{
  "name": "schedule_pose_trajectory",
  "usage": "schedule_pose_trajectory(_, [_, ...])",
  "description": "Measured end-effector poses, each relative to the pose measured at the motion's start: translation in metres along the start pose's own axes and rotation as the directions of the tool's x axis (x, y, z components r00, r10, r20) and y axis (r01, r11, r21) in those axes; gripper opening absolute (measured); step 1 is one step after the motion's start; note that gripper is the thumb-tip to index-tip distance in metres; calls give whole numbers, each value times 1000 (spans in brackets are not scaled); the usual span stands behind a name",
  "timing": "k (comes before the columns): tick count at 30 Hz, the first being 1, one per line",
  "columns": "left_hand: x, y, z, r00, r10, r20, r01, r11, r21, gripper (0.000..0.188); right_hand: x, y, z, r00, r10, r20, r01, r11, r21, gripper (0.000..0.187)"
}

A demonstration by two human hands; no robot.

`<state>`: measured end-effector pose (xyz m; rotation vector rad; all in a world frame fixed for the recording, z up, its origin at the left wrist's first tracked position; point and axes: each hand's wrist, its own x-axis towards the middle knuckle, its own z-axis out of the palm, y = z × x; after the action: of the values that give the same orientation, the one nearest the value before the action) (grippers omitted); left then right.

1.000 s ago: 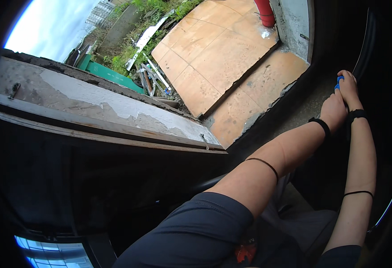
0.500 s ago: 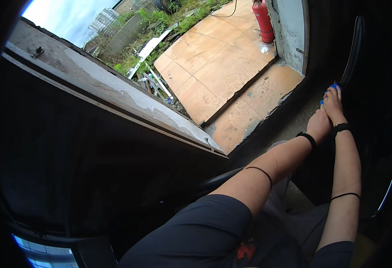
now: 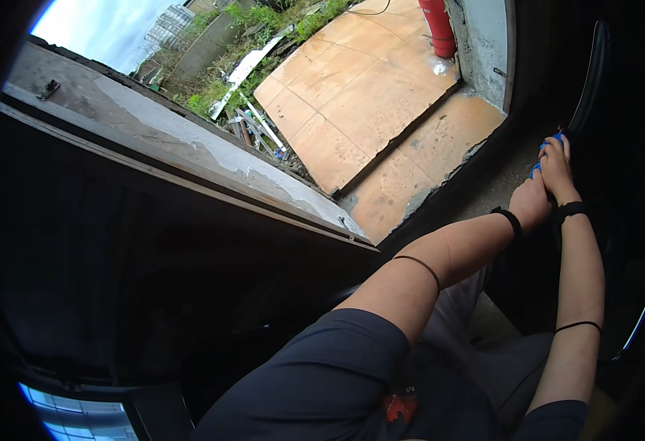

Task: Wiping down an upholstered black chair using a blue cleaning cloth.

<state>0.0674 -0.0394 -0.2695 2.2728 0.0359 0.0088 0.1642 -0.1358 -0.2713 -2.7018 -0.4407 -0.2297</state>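
Observation:
My right hand [image 3: 556,167] and my left hand [image 3: 530,200] are close together at the right side of the view, arms stretched forward. Both are closed around a small blue object [image 3: 553,141], of which only bits show past the fingers; its kind cannot be made out. The right hand sits farther forward, and the left is just behind and beside it, touching or nearly so. Right beyond the fingers, the blue object meets the lower end of a long, glossy black curved piece [image 3: 593,81]. Dark bands circle both wrists and forearms.
A doorway opens onto orange tiled paving [image 3: 337,110] with a raised, broken edge. A red fire extinguisher [image 3: 438,29] stands by the far door post [image 3: 490,55]. A dark door panel or wall [image 3: 116,235] fills the left. A bright curved metal edge [image 3: 640,320] lies at far right.
The view has shifted slightly, so the doorway sits a little higher and the hands a little farther right. Both hands keep their closed grip on the blue object.

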Motion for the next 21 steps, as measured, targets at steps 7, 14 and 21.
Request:
schedule_pose_trajectory(7, [38, 6, 3, 998, -32, 50, 33, 999, -17, 43, 38, 8, -1, 998, 41, 39, -40, 999, -23, 12])
schedule_pose_trajectory(14, [63, 18, 9, 998, -24, 59, 28, 998, -59, 43, 70, 47, 5, 999, 37, 8, -37, 998, 52, 12])
schedule_pose_trajectory(21, [60, 20, 8, 998, 44, 42, -49, 990, 135, 50, 57, 33, 12, 952, 26, -306, 16, 991, 133, 15])
